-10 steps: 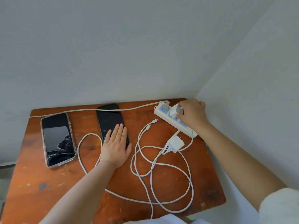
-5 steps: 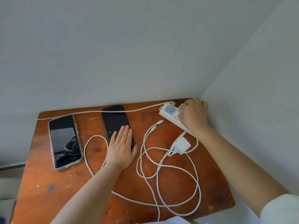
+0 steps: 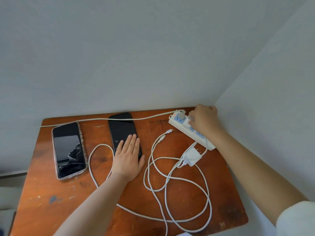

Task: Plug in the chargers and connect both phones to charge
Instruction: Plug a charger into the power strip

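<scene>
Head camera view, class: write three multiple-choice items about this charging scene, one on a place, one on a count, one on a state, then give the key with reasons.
1. Where does the flat left hand rest?
A. on the black phone without a case
B. on the clear-cased phone
C. on the white power strip

2. How many phones lie on the brown wooden table?
A. one
B. two
C. three

3. What is the state of the loose white charger plug?
A. seated in the strip
B. lying on the table, prongs bare
C. held in the left hand

Key: 1 A, its fingers cover that phone's near end. 2 B, two dark screens lie side by side. 3 B, it lies beside the strip, while the right hand presses another charger at the strip.
</scene>
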Tool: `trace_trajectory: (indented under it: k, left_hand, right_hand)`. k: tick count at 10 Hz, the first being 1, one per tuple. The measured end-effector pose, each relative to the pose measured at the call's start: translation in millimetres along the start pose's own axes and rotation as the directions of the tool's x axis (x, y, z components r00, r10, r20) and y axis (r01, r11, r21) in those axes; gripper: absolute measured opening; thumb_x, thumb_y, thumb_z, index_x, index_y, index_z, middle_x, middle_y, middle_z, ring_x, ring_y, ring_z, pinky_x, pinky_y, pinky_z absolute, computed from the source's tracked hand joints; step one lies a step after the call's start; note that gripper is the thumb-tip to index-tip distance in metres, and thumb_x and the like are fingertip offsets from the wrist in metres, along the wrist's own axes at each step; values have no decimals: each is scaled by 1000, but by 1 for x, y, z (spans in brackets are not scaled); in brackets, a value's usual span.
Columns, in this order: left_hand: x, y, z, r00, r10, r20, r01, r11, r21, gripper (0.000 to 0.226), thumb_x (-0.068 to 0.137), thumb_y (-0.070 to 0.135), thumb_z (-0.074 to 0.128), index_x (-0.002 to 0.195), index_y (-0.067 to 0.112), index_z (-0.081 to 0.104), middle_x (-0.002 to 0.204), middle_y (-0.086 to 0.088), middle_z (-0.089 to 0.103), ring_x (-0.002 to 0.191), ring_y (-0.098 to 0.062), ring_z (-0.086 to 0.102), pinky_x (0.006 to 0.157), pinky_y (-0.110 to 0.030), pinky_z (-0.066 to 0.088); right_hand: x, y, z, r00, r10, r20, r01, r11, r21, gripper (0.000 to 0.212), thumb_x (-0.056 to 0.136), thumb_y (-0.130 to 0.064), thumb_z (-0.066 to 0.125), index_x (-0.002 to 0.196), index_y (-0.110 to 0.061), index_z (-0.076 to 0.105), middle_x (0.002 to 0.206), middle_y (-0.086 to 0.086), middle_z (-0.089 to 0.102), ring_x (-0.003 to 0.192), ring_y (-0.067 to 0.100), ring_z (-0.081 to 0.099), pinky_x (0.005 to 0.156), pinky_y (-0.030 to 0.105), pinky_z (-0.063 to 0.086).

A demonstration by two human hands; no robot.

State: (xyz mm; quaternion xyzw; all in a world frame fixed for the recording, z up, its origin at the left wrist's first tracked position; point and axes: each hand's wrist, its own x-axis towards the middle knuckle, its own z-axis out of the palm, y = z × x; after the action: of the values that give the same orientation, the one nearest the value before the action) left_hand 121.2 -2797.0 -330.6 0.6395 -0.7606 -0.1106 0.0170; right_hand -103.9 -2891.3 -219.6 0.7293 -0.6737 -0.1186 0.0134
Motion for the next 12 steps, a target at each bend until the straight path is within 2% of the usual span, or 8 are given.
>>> trace_trajectory:
  k: [1, 2, 5, 7, 9, 12]
  left_hand:
    - [0, 0, 0, 1000, 0, -5, 0, 1000, -2, 63, 92, 50, 18, 142, 17, -3, 155, -2, 0, 141, -17, -9, 107, -31, -14]
    - [0, 1, -1, 1000, -3, 3, 3, 1000, -12, 63, 92, 50, 19, 142, 17, -2, 155, -2, 0, 141, -17, -9, 107, -32, -15]
    - [0, 2, -1, 1000, -13, 9, 13, 1000, 4, 63, 93, 50, 18, 142, 18, -4, 155, -1, -2, 141, -17, -10, 107, -31, -14]
    - [0, 2, -2, 1000, -14, 7, 14, 1000, 11, 63, 93, 50, 18, 142, 18, -4, 155, -1, -1, 141, -16, -10, 107, -31, -14]
    - [0, 1, -1, 1000, -7, 0, 7, 1000, 14, 63, 93, 48, 21, 143, 16, 0, 155, -3, 2, 141, -17, -7, 107, -31, -14]
    - [1, -1, 4, 1000, -4, -18, 4, 1000, -2, 63, 93, 49, 21, 142, 17, 0, 155, -2, 2, 141, -17, -6, 106, -31, -14]
  right_hand:
    - [-12, -11, 12, 999, -9, -41, 8, 1000, -20, 38, 88, -27, 60, 120, -9, 52, 116, 12, 54, 111, 25, 48, 96, 33, 36]
    - [-12, -12, 13, 998, 9, -58, -9, 1000, 9, 39, 87, -26, 60, 121, -9, 51, 117, 13, 53, 113, 25, 46, 99, 34, 34]
    - [7, 3, -4, 999, -49, 19, 48, 998, 28, 25, 91, -25, 53, 112, -13, 61, 115, 9, 57, 111, 23, 51, 101, 34, 31]
    - [-2, -3, 4, 997, -78, 14, 78, 997, -17, 40, 90, -29, 57, 125, -9, 51, 121, 12, 54, 111, 25, 50, 93, 29, 40]
    - [-2, 3, 3, 994, -110, -30, 109, 994, -12, 31, 93, -27, 50, 115, -7, 59, 112, 15, 57, 100, 27, 56, 81, 29, 44]
    - [2, 2, 5, 994, -106, -36, 105, 993, -45, 34, 94, -30, 48, 117, -9, 59, 112, 15, 59, 100, 26, 58, 79, 29, 48]
